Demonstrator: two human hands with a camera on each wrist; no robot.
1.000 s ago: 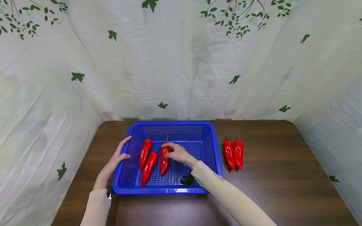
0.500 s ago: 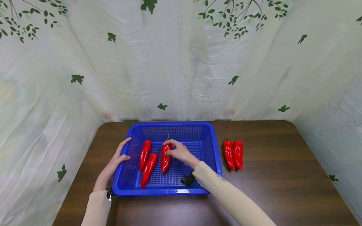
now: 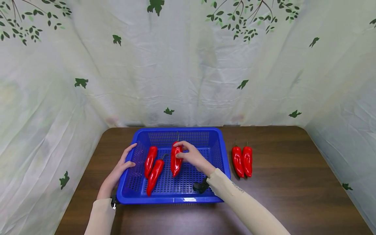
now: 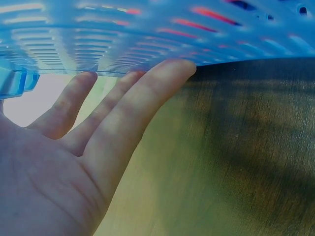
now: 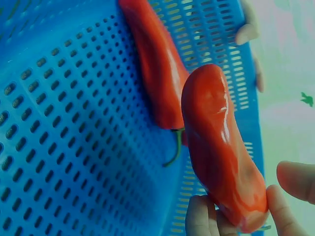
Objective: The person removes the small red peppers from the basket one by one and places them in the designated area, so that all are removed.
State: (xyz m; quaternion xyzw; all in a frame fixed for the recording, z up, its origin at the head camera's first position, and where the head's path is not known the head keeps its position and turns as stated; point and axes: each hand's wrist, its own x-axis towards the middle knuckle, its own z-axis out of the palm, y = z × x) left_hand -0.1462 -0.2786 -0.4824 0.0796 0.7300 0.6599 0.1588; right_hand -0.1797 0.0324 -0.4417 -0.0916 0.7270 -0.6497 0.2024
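Observation:
A blue plastic basket (image 3: 182,199) sits on the brown table. My left hand (image 3: 118,166) holds its left side, the thumb over the rim and several fingers (image 4: 115,115) against the perforated outer wall. My right hand (image 3: 192,158) pinches a glossy red chili pepper (image 3: 176,161) near its stem end, over the middle of the basket. In the right wrist view this pepper (image 5: 219,142) has fingers on both sides of its lower end. Two more red peppers, one farther back (image 3: 150,161) and one nearer (image 3: 155,176), lie in the basket's left half.
Two red peppers (image 3: 237,160) (image 3: 247,160) lie side by side on the table (image 3: 288,182), right of the basket. A pale curtain (image 3: 188,75) with a leaf print hangs behind the table and along both sides.
My right hand has moved slightly right and away from me with the pepper, so the gap to the two other peppers in the basket has widened. The left hand has stayed put.

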